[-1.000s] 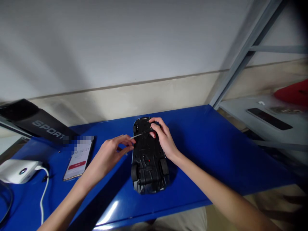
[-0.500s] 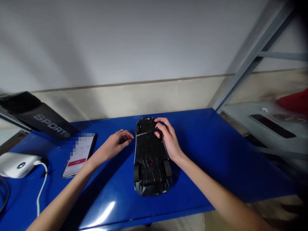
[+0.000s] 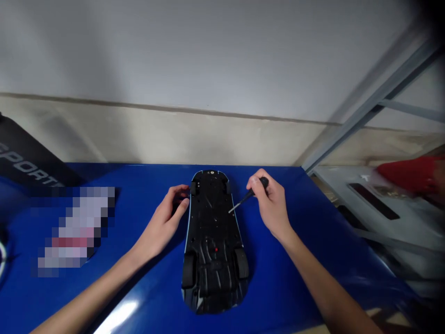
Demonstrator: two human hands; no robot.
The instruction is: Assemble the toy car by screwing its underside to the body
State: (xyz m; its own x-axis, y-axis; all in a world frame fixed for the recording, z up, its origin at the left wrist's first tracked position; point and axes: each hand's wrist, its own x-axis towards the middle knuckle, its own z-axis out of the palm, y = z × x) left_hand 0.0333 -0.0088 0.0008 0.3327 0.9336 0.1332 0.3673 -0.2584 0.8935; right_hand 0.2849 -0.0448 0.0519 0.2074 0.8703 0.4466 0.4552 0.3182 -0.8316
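"What's at left?"
"The left hand [image 3: 169, 215], half-open, gripping nothing, fingertips just beside an upturned toy car [image 3: 210, 222] on the blue surface [image 3: 278, 287]."
"And rightward?"
"A screwdriver [image 3: 247, 195], tip at the car's underside, handle in the right hand [image 3: 273, 204], fingers curled around it."

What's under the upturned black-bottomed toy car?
The glossy blue tabletop shows beside the upturned black-bottomed toy car, which seems to rest on it; the patch directly beneath, and the car's roof, are hidden.

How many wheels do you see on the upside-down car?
4, two along each side of the car: far left wheel, far right wheel, near left wheel, near right wheel.
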